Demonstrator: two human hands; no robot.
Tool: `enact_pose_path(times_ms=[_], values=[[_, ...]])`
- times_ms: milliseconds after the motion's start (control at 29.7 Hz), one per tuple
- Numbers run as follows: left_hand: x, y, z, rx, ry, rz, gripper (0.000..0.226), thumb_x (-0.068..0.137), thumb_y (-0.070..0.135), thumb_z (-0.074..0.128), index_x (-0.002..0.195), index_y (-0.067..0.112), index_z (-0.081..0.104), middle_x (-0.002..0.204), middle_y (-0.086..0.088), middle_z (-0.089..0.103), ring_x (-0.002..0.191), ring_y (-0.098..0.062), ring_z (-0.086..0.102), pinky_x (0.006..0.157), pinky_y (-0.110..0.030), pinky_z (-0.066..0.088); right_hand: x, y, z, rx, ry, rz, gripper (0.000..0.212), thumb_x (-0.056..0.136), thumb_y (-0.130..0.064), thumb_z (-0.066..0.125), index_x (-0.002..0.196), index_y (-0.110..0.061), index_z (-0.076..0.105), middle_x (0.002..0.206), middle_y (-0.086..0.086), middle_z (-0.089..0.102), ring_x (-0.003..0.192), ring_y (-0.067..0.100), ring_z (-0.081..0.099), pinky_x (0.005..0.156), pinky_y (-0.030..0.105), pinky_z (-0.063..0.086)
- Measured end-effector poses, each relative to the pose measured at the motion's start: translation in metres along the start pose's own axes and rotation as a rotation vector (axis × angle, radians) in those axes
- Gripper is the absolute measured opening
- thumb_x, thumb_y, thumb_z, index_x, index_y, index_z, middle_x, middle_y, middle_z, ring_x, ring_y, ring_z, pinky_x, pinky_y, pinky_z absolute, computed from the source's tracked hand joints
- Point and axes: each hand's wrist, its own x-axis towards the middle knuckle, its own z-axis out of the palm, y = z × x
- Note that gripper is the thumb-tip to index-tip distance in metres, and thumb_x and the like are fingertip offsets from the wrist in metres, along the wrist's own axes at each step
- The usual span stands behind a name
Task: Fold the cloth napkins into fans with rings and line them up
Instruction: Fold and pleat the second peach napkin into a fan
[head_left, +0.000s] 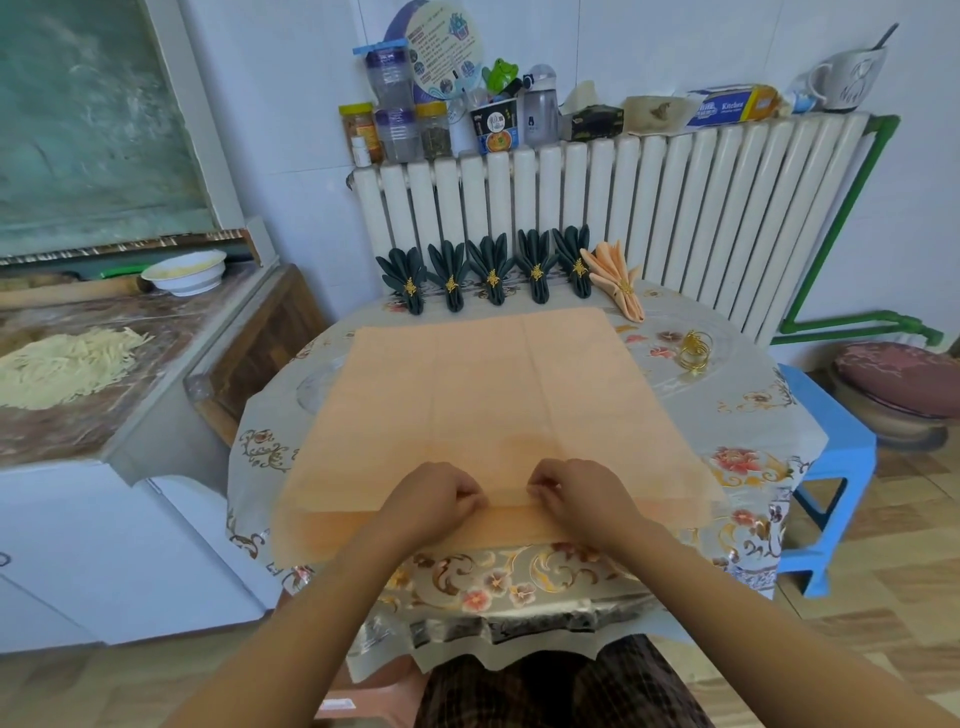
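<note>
A peach cloth napkin (498, 395) lies spread flat over the small table (753, 415). Its near edge is folded into a narrow pleat. My left hand (434, 496) and my right hand (576, 493) sit side by side on that pleat, fingers pinching the fold. Along the table's far edge stand several dark green fan napkins (491, 267), each held by a gold ring. A peach fan napkin (615, 278) with a ring leans at the right end of that row. Loose gold rings (693, 352) lie on the table to the right of the spread napkin.
A white radiator (675, 208) stands behind the table, with jars, a bottle and boxes on top. A counter with shredded food (67, 364) and a white bowl (187, 270) is on the left. A blue stool (831, 467) stands at the right.
</note>
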Motion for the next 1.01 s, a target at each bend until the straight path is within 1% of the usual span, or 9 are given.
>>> enact_pose_path(times_ms=[135, 236, 370, 471, 573, 674, 808, 943, 1010], values=[[0.003, -0.011, -0.019, 0.062, -0.043, -0.059, 0.022, 0.096, 0.026, 0.054, 0.087, 0.018, 0.072, 0.084, 0.006, 0.068, 0.073, -0.008, 0.055, 0.067, -0.025, 0.041, 0.005, 0.001, -0.014, -0.058, -0.054, 0.057, 0.017, 0.096, -0.027, 0.047, 0.105, -0.022, 0.06, 0.102, 0.001, 0.068, 0.095, 0.024, 0.06, 0.072, 0.029, 0.04], [0.003, -0.018, -0.032, 0.082, -0.073, -0.078, 0.039, 0.098, 0.033, 0.051, 0.065, 0.014, 0.049, 0.061, -0.002, 0.047, 0.058, -0.016, 0.042, 0.055, -0.029, 0.029, 0.009, 0.001, -0.03, -0.103, -0.098, 0.093, 0.015, 0.097, -0.026, 0.046, 0.104, -0.022, 0.059, 0.102, 0.003, 0.067, 0.092, 0.025, 0.059, 0.072, 0.03, 0.042], [-0.003, -0.011, -0.046, 0.088, -0.203, 0.008, 0.04, 0.099, 0.037, 0.048, 0.07, 0.01, 0.046, 0.066, -0.004, 0.04, 0.06, -0.017, 0.037, 0.056, -0.03, 0.025, 0.006, 0.002, -0.061, -0.111, -0.285, 0.077, 0.012, 0.096, -0.028, 0.051, 0.1, -0.022, 0.061, 0.097, -0.001, 0.062, 0.088, 0.018, 0.055, 0.072, 0.028, 0.041], [-0.01, 0.0, -0.051, 0.078, -0.317, 0.095, 0.036, 0.098, 0.037, 0.05, 0.075, 0.01, 0.054, 0.071, -0.003, 0.045, 0.062, -0.015, 0.039, 0.058, -0.029, 0.027, -0.001, 0.003, -0.083, -0.101, -0.454, 0.047, 0.008, 0.093, -0.032, 0.054, 0.087, -0.028, 0.057, 0.091, -0.009, 0.055, 0.091, 0.014, 0.051, 0.07, 0.027, 0.037], [-0.013, 0.004, -0.052, 0.04, -0.375, 0.124, 0.037, 0.097, 0.037, 0.052, 0.08, 0.005, 0.059, 0.072, -0.003, 0.046, 0.061, -0.012, 0.037, 0.056, -0.027, 0.026, -0.005, 0.008, -0.096, -0.051, -0.522, 0.046, 0.018, 0.091, -0.033, 0.057, 0.073, -0.034, 0.055, 0.082, -0.019, 0.052, 0.087, 0.009, 0.051, 0.065, 0.019, 0.034], [-0.006, 0.0, -0.052, 0.059, -0.318, 0.099, 0.037, 0.095, 0.038, 0.055, 0.08, 0.004, 0.06, 0.07, -0.001, 0.047, 0.06, -0.012, 0.038, 0.057, -0.028, 0.027, 0.005, 0.014, -0.091, -0.064, -0.454, 0.036, 0.013, 0.09, -0.034, 0.059, 0.078, -0.028, 0.059, 0.08, -0.016, 0.054, 0.083, 0.009, 0.052, 0.066, 0.02, 0.038], [0.018, -0.021, -0.049, 0.183, -0.188, -0.054, 0.024, 0.093, 0.036, 0.058, 0.075, 0.02, 0.057, 0.077, 0.004, 0.054, 0.072, -0.014, 0.049, 0.064, -0.029, 0.036, 0.038, 0.024, -0.067, -0.203, -0.294, 0.068, 0.015, 0.092, -0.035, 0.056, 0.098, -0.023, 0.064, 0.098, -0.003, 0.063, 0.091, 0.016, 0.056, 0.075, 0.029, 0.044], [0.043, -0.04, -0.049, 0.237, -0.018, -0.191, 0.02, 0.096, 0.033, 0.053, 0.104, 0.017, 0.062, 0.105, -0.003, 0.062, 0.096, -0.022, 0.056, 0.071, -0.029, 0.039, 0.075, 0.036, -0.048, -0.3, -0.157, 0.049, 0.018, 0.096, -0.027, 0.048, 0.108, -0.021, 0.061, 0.109, -0.001, 0.065, 0.099, 0.021, 0.057, 0.079, 0.027, 0.038], [0.059, -0.05, -0.047, 0.29, 0.044, -0.231, 0.022, 0.097, 0.033, 0.05, 0.108, 0.018, 0.061, 0.112, -0.004, 0.062, 0.103, -0.024, 0.057, 0.075, -0.03, 0.04, 0.098, 0.042, -0.038, -0.339, -0.12, 0.02, 0.019, 0.097, -0.028, 0.047, 0.108, -0.022, 0.062, 0.109, -0.002, 0.066, 0.099, 0.02, 0.057, 0.08, 0.028, 0.035]])
